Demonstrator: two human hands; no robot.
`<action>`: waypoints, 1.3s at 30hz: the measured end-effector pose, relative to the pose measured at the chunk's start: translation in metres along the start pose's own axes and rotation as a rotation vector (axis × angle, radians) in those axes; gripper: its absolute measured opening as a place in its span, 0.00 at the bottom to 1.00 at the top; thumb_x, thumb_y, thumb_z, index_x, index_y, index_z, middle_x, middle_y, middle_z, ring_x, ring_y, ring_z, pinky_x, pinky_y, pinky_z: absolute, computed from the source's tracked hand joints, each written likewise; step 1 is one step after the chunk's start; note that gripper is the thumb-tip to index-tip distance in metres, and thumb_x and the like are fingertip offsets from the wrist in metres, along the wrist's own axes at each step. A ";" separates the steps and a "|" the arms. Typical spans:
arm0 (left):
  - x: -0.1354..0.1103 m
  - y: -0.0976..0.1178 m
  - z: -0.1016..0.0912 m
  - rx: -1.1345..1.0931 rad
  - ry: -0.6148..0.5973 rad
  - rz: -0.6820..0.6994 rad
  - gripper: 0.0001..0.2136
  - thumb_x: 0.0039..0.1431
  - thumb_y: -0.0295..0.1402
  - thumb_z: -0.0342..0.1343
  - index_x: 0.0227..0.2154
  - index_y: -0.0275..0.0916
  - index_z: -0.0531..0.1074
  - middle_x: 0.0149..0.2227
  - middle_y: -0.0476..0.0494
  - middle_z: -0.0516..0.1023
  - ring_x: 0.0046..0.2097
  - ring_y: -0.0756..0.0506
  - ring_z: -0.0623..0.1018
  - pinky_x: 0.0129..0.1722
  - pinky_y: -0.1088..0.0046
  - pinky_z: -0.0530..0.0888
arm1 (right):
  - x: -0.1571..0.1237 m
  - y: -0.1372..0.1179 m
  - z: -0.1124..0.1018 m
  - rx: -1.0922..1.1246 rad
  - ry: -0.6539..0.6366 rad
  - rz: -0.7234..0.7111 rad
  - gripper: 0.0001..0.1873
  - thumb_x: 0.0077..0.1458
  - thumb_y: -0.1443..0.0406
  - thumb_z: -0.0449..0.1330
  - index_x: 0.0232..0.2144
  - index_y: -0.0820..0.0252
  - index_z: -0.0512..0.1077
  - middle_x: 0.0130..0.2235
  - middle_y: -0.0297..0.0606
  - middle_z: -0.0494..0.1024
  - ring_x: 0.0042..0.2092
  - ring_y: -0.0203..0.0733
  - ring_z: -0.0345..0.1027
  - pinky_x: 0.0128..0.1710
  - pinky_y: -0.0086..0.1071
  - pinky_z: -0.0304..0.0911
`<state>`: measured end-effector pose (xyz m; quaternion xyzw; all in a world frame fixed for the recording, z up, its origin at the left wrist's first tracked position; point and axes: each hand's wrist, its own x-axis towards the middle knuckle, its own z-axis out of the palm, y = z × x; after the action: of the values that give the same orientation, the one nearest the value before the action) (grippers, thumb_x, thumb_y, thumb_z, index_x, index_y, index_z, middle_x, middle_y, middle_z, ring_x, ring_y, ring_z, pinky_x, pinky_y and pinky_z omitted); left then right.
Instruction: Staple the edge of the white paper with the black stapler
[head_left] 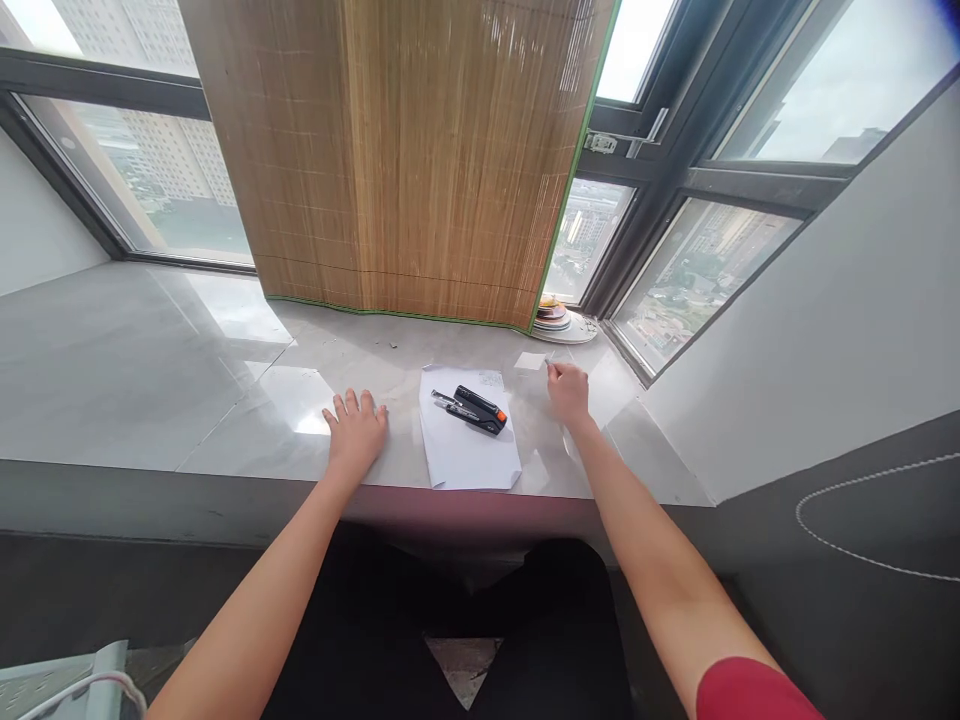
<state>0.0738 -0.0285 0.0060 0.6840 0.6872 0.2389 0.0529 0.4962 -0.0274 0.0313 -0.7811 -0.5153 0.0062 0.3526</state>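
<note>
Your left hand (356, 430) rests palm down at centre-left of the frame, fingers spread on the pale, glossy sill (135, 380); nothing is held in it.

Your right hand (568, 392) sits right of centre, fingers curled in and thumb side toward the upper left. A tiny tip shows at the fingertips; cannot tell whether you are pinching an object. Just beside them, to the left, lies a pale square (530, 361); paper or glare, undetermined.

Between your hands, near the middle of the frame, lies the white paper (469, 455), its lower corners creased. On its upper half rests the black stapler (491, 424), orange at its right end, lying slantwise. A slim metallic piece (450, 402) lies along its left side; cannot tell whether it is separate. Neither of your hands touches paper or stapler.

Surroundings: bamboo blind (420, 160) with green edging fills top centre; a stack of plates (553, 324) stands by its lower right corner. Your red sleeve (750, 692) shows at lower right, a looped cord (847, 484) above it.
</note>
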 end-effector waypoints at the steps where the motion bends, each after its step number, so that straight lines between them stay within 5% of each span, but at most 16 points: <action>1: 0.000 -0.006 0.007 0.067 -0.009 0.001 0.27 0.74 0.39 0.49 0.68 0.25 0.70 0.75 0.12 0.61 0.79 0.15 0.56 0.73 0.24 0.51 | 0.012 0.009 0.003 -0.044 -0.013 0.020 0.21 0.70 0.60 0.55 0.38 0.62 0.87 0.41 0.53 0.86 0.44 0.52 0.77 0.48 0.39 0.68; 9: -0.002 -0.007 0.019 0.122 0.022 0.023 0.25 0.74 0.40 0.48 0.64 0.30 0.73 0.74 0.14 0.64 0.77 0.16 0.59 0.72 0.26 0.55 | 0.048 0.032 0.021 -0.145 -0.084 0.115 0.15 0.63 0.66 0.61 0.44 0.63 0.87 0.49 0.54 0.86 0.51 0.52 0.77 0.50 0.38 0.67; 16: 0.005 -0.012 0.012 0.169 -0.005 0.019 0.22 0.72 0.40 0.50 0.59 0.31 0.75 0.69 0.13 0.69 0.73 0.16 0.65 0.69 0.27 0.61 | 0.007 0.043 0.019 -0.183 -0.139 0.128 0.16 0.66 0.65 0.59 0.52 0.64 0.79 0.46 0.52 0.83 0.51 0.56 0.75 0.52 0.42 0.66; 20: 0.048 0.001 0.011 0.063 -0.054 -0.034 0.17 0.72 0.35 0.49 0.53 0.32 0.77 0.55 0.18 0.78 0.61 0.22 0.77 0.60 0.41 0.75 | -0.021 0.046 0.028 -0.342 -0.194 0.007 0.16 0.71 0.64 0.50 0.45 0.63 0.78 0.52 0.59 0.79 0.59 0.62 0.69 0.58 0.50 0.63; 23: 0.098 0.021 0.020 -0.002 -0.025 0.111 0.22 0.67 0.28 0.52 0.62 0.28 0.73 0.66 0.14 0.71 0.70 0.25 0.71 0.69 0.46 0.70 | -0.024 0.040 0.028 -0.364 -0.223 0.024 0.17 0.70 0.65 0.49 0.49 0.63 0.76 0.54 0.59 0.77 0.60 0.64 0.69 0.59 0.52 0.62; 26: 0.140 0.035 0.032 0.019 -0.167 0.296 0.31 0.64 0.23 0.53 0.70 0.27 0.66 0.77 0.18 0.58 0.79 0.27 0.59 0.76 0.45 0.60 | -0.020 0.035 0.024 -0.344 -0.230 0.030 0.16 0.70 0.65 0.48 0.50 0.61 0.74 0.54 0.56 0.78 0.61 0.62 0.69 0.60 0.51 0.62; 29: 0.159 0.034 0.042 0.039 -0.241 0.289 0.28 0.67 0.22 0.49 0.69 0.30 0.69 0.77 0.23 0.61 0.79 0.26 0.60 0.76 0.42 0.60 | -0.020 0.033 0.021 -0.336 -0.248 0.026 0.15 0.70 0.65 0.47 0.48 0.60 0.73 0.53 0.54 0.78 0.61 0.61 0.68 0.61 0.52 0.61; 33: 0.146 0.025 0.048 0.036 -0.188 0.263 0.24 0.67 0.19 0.46 0.59 0.34 0.79 0.72 0.28 0.72 0.72 0.32 0.71 0.70 0.53 0.70 | -0.020 0.035 0.022 -0.341 -0.239 0.020 0.14 0.70 0.64 0.47 0.47 0.60 0.72 0.53 0.53 0.78 0.61 0.61 0.69 0.61 0.51 0.61; 39: 0.093 0.014 0.048 0.018 -0.048 0.176 0.22 0.66 0.17 0.46 0.46 0.37 0.85 0.54 0.30 0.83 0.59 0.34 0.80 0.58 0.59 0.78 | -0.022 0.036 0.024 -0.329 -0.227 0.010 0.14 0.70 0.64 0.48 0.47 0.59 0.73 0.52 0.53 0.78 0.61 0.61 0.69 0.61 0.51 0.62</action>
<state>0.1003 0.0725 -0.0074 0.7479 0.6249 0.2200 0.0422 0.5059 -0.0401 -0.0142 -0.8250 -0.5419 0.0118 0.1596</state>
